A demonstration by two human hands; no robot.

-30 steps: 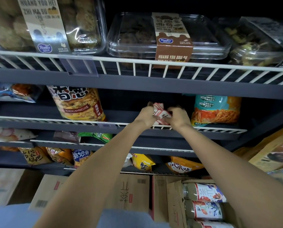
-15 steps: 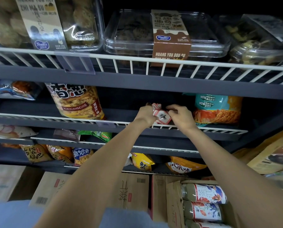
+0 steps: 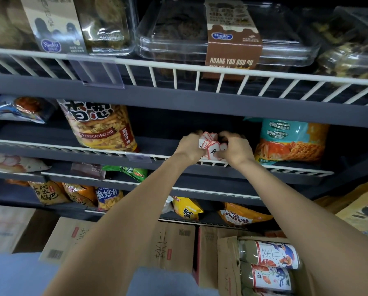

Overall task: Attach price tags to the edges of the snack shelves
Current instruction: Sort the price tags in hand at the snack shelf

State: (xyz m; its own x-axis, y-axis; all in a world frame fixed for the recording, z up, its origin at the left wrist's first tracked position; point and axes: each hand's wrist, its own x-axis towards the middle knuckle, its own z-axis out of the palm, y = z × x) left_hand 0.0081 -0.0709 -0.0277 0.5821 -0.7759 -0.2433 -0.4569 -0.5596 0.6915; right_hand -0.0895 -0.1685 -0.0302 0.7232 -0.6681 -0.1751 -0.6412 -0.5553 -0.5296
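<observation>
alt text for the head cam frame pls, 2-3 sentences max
Both hands, left hand and right hand, hold a bundle of white, red-edged price tags at the white wire edge of the middle snack shelf. A striped snack bag stands to the left, a teal-and-orange bag to the right. Cardboard boxes sit below.

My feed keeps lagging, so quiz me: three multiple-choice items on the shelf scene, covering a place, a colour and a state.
1. Where is the stack of price tags?
A. in a carton
B. between both hands at the middle shelf rail
C. on the top shelf

2. The tags' border colour?
A. red
B. green
C. blue

3. What is the right hand doing?
A. hanging idle
B. pinching a tag
C. gripping a bottle

Answers: B, the left hand and right hand meet there; A, red edges show; B, its fingers close on a tag.
</observation>
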